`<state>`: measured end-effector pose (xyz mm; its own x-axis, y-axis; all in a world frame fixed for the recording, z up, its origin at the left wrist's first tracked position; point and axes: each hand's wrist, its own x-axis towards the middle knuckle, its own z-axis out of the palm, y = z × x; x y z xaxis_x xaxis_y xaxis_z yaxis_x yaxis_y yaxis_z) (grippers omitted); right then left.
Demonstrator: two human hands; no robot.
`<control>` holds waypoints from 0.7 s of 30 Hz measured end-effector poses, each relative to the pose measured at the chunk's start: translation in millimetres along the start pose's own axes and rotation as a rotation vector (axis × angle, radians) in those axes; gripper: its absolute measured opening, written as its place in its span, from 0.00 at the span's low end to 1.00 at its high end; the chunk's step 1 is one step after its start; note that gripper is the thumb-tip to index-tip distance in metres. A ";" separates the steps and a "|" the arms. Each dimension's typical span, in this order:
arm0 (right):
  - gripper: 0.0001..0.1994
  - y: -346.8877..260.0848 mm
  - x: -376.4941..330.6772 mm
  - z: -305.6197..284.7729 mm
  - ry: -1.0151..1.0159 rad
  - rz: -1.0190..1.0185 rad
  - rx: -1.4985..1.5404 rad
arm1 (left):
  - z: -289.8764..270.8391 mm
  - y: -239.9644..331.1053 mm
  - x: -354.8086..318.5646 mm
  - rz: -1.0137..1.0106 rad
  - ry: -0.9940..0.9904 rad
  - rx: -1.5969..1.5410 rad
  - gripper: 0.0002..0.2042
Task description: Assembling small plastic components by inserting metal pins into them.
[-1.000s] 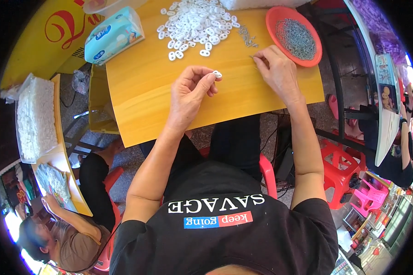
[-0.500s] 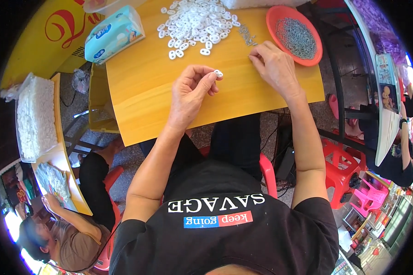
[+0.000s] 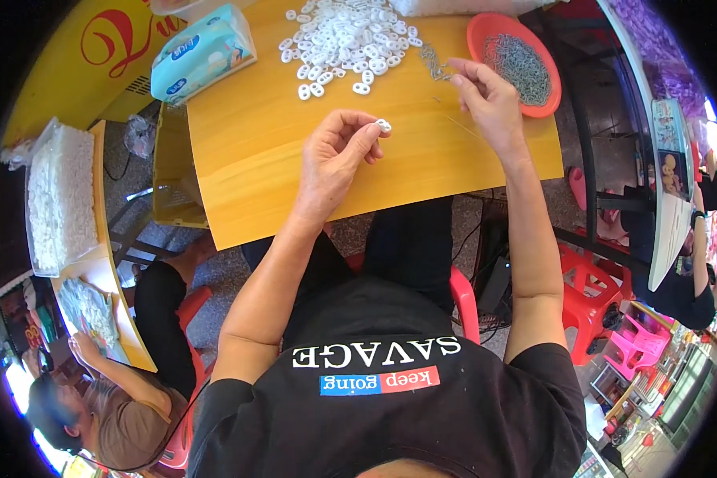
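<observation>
Between the thumb and fingers of my left hand (image 3: 336,155) is a small white two-holed plastic piece (image 3: 383,126), held above the near middle of the table. My right hand (image 3: 492,103) is beside a short line of loose grey screws (image 3: 432,61), thumb and index finger curled toward each other. Whatever lies at those fingertips is too small to make out. Just right of that hand stands a red-orange plastic bowl (image 3: 475,40) full of grey screws (image 3: 520,68). A heap of the same white two-holed pieces (image 3: 344,40) covers the far middle of the table.
The yellow wooden table (image 3: 271,175) has a blue tissue pack (image 3: 205,56) at its far left. On a side table at left stands a clear tub of white parts (image 3: 62,195); a person (image 3: 115,414) sits working there. Red stools (image 3: 589,295) stand at right.
My right hand has lifted slightly and shifted right, its fingers drawing up along the loose screws. My left hand stays nearly in place with the white piece. The whole view has shifted slightly.
</observation>
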<state>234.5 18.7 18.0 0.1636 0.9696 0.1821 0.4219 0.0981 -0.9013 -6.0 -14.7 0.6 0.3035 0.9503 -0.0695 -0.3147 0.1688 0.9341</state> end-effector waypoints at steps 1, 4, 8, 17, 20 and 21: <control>0.07 1.6 -0.7 -1.8 -0.031 0.045 -0.029 | 0.4 0.0 0.2 0.004 0.000 0.001 0.07; 0.08 3.7 -2.5 0.7 -0.063 0.106 -0.013 | 1.3 0.6 0.0 0.003 0.001 -0.009 0.07; 0.09 -2.3 -5.3 4.9 -0.087 0.188 0.149 | 1.0 1.9 -0.5 -0.003 0.012 0.001 0.07; 0.12 -25.8 -29.7 23.9 -0.273 0.326 0.932 | -1.2 0.1 0.8 -0.028 0.018 -0.103 0.07; 0.13 -27.3 -33.8 29.9 -0.313 0.319 0.988 | -2.1 0.1 0.7 -0.013 0.026 -0.126 0.07; 0.13 -28.7 -34.9 32.0 -0.316 0.320 0.989 | -2.4 0.7 0.4 -0.016 0.030 -0.133 0.07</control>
<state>188.1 -10.7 24.9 -0.1584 0.9823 -0.0995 -0.5277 -0.1694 -0.8324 -8.3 -13.5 0.4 0.2828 0.9543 -0.0966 -0.4268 0.2154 0.8783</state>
